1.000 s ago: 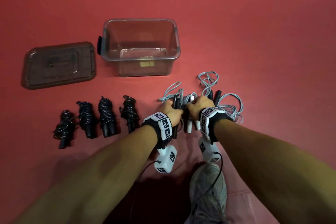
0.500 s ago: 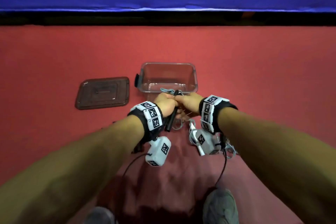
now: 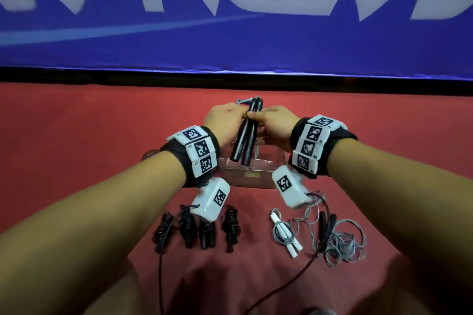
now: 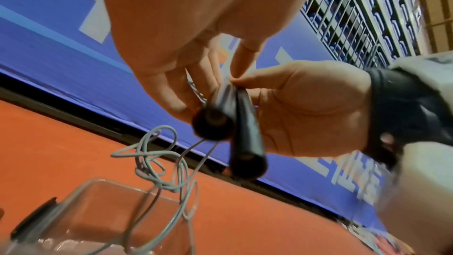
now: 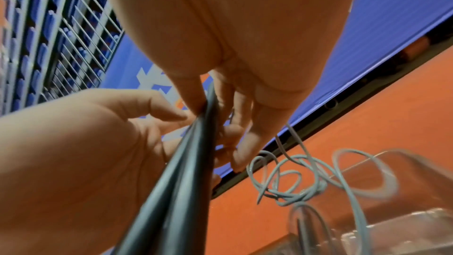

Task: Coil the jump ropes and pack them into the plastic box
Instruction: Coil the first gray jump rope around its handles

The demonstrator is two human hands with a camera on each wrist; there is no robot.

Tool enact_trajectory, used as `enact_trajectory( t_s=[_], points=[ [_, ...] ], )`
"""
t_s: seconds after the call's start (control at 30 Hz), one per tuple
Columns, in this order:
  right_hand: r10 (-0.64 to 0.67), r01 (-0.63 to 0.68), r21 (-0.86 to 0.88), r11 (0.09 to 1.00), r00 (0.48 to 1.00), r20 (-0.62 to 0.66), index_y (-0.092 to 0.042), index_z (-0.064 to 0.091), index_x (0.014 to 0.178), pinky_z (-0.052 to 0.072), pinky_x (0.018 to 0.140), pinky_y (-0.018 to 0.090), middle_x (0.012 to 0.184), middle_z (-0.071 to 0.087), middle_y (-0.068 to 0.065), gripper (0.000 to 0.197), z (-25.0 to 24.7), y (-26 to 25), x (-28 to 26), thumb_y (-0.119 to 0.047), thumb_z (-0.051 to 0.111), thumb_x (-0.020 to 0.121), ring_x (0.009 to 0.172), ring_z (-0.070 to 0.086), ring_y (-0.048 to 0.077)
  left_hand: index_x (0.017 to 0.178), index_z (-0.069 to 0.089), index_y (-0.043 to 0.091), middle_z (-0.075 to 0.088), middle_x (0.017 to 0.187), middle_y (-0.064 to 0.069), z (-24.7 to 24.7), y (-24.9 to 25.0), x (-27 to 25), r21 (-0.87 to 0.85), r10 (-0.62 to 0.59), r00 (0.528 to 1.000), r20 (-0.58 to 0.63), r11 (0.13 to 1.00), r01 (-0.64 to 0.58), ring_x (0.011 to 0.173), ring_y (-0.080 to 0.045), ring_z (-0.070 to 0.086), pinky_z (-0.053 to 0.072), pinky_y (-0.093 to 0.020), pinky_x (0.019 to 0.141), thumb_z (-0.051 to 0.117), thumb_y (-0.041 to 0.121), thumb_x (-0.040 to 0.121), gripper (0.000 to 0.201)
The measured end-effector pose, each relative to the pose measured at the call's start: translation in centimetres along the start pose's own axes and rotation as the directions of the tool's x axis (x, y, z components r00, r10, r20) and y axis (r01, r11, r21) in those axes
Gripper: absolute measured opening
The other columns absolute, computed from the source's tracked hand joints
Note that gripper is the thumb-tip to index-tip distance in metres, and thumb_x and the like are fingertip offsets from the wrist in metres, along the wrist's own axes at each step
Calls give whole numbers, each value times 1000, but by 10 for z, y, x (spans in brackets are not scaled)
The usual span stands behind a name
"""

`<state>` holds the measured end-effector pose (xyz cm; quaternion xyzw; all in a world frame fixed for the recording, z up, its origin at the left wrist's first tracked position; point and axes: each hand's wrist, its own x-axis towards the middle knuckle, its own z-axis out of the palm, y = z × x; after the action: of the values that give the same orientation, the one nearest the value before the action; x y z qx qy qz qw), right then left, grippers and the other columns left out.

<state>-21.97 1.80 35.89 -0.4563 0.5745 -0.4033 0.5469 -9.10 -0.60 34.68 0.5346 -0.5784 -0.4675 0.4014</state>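
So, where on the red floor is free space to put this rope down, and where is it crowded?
A bare strip lies between the four coiled black ropes and the white-handled rope. Red floor left of the left hand also looks bare. It is crowded at the loose grey tangle and under the hands, where the plastic box stands.

Black handles, grey cord — red floor, blue-and-white banner.
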Motion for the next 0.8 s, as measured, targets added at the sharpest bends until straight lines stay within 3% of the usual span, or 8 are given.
enact_trajectory(
  t_s=[0.1,0.17,0.23,0.33,0.5,0.63,0.73,0.8],
  points=[
    [1,-1,91,996,1000,1,-2,59,93,59,76,45,92,65,22,19,8,7,1,-9,45,104,73,65,31,69,75,24,73,66,1,-7,-7,-3,81,50,997,-53,996,-46,72,-26,73,59,-33,70,56,32,78,23],
    [36,-40,81,996,998,43,-2,54,94,58,71,46,88,66,24,21,12,11,1,-10,40,106,70,66,33,73,72,23,72,62,1,-12,-8,-1,128,144,983,-117,983,-129,63,-19,72,59,-32,67,53,25,84,22],
    [71,-75,45,996,993,92,-4,52,96,57,62,40,78,66,21,21,13,12,0,-14,36,107,62,66,30,82,69,19,73,68,-2,-13,-6,4,25,174,971,-161,985,-172,58,-15,69,56,-27,59,53,10,93,21],
    [99,-99,-7,995,989,114,-9,55,93,56,57,36,68,57,10,23,11,7,4,-20,40,106,52,57,22,96,65,20,75,93,-5,-16,0,13,-102,220,955,-198,965,-243,80,-12,70,55,-24,68,53,-1,94,23],
    [8,-8,-2,1000,983,184,-12,51,87,35,44,24,55,42,2,19,11,3,5,-25,47,101,42,36,16,107,68,15,70,110,-7,-14,-8,20,-132,220,974,-59,965,-226,105,-17,66,51,-30,92,46,1,101,26],
    [-151,164,-51,985,967,205,-12,52,90,25,44,23,50,42,-3,14,14,1,-1,-18,49,102,38,34,11,116,65,1,63,100,-12,-19,-5,14,-231,157,986,-51,959,-164,83,-16,60,49,-18,69,40,8,106,28],
    [-238,258,-74,963,948,209,-5,58,107,26,45,25,53,41,-1,19,15,1,3,-21,49,104,42,34,14,99,65,2,60,79,-10,-21,-2,9,-272,82,997,-17,959,-83,63,-13,58,46,-15,56,43,19,107,28],
    [-297,319,-98,943,936,190,-5,60,103,30,44,25,55,43,0,22,16,1,4,-23,49,105,43,36,14,90,67,5,64,73,-5,-23,-2,10,-249,55,999,-2,967,-53,55,-9,61,49,-17,56,44,27,108,36]
  ],
)
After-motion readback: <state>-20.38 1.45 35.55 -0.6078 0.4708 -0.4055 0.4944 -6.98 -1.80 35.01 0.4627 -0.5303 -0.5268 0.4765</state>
